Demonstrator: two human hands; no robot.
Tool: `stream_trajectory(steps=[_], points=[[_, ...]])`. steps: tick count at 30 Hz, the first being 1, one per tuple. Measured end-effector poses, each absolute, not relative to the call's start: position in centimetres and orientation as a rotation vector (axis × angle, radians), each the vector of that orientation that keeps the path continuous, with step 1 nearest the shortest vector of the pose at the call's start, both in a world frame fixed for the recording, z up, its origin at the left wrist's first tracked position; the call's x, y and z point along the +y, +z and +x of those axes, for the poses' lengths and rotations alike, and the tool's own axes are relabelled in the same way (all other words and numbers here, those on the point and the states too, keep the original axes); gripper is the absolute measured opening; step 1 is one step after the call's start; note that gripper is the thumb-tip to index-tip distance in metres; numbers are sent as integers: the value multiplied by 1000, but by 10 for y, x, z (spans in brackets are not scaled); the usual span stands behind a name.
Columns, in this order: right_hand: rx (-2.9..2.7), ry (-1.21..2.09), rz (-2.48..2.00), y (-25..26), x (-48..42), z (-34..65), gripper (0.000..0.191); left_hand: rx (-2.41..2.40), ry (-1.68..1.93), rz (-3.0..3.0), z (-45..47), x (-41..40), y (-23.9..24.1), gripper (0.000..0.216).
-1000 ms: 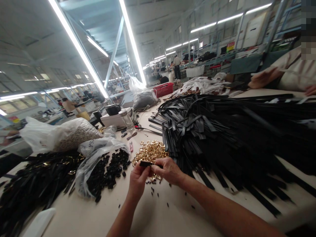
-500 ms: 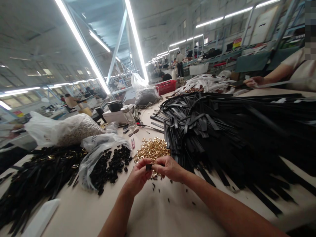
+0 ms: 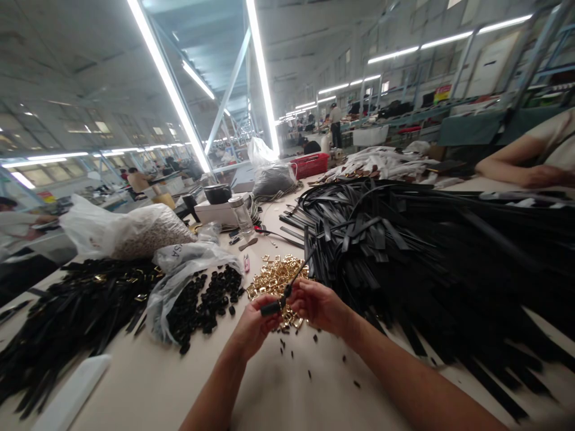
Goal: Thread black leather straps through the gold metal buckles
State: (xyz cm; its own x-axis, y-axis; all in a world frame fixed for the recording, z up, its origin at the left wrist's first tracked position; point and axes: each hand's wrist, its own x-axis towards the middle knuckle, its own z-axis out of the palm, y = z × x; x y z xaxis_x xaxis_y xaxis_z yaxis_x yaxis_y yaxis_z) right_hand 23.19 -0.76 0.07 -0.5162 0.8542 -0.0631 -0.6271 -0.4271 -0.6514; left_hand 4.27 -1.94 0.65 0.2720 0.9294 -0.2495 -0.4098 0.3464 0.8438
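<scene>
My left hand (image 3: 254,326) is closed around the end of a black strap (image 3: 270,308), which sticks out between thumb and fingers. From there the strap runs up to the right, towards the strap pile. A small dark lump on it, perhaps a loop, shows between the hands. My right hand (image 3: 318,305) has curled fingers, its fingertips pinching the strap by this lump. Just beyond both hands lies a heap of gold-coloured buckles (image 3: 278,272). Left of them, small black loops (image 3: 209,299) spill from a clear plastic bag (image 3: 164,299).
A large pile of black straps (image 3: 359,233) covers the table's right side. More straps with gold buckles (image 3: 81,317) lie at left, near a white block (image 3: 74,392). A glass jar (image 3: 241,215) and a red basket (image 3: 309,165) stand farther back. A co-worker's arm (image 3: 525,161) rests at right.
My hands have moved slightly apart, and a longer piece of strap now shows between and above them. The co-worker's hand at right has drawn back. The whole view has shifted slightly.
</scene>
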Motion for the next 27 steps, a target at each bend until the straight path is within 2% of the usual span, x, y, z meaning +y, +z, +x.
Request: stream_trajectory(steps=[3, 9, 12, 15, 20, 27], points=[[-772, 1896, -517, -5, -6, 226, 28, 834, 1028, 760, 47, -20, 7, 20], [-1465, 1281, -847, -6, -11, 214, 15, 834, 1166, 734, 54, -19, -1, 22], [-1615, 1084, -854, -2, -17, 210, 18, 834, 1171, 725, 57, -19, -4, 21], [-1603, 1106, -820, -1, -19, 210, 26, 844, 1137, 744, 60, -21, -5, 20], [-1415, 1406, -730, -4, -18, 210, 37, 875, 1098, 833, 63, -24, -4, 25], [-1255, 1515, -762, -11, -17, 208, 37, 940, 1069, 1018, 67, -25, -7, 27]])
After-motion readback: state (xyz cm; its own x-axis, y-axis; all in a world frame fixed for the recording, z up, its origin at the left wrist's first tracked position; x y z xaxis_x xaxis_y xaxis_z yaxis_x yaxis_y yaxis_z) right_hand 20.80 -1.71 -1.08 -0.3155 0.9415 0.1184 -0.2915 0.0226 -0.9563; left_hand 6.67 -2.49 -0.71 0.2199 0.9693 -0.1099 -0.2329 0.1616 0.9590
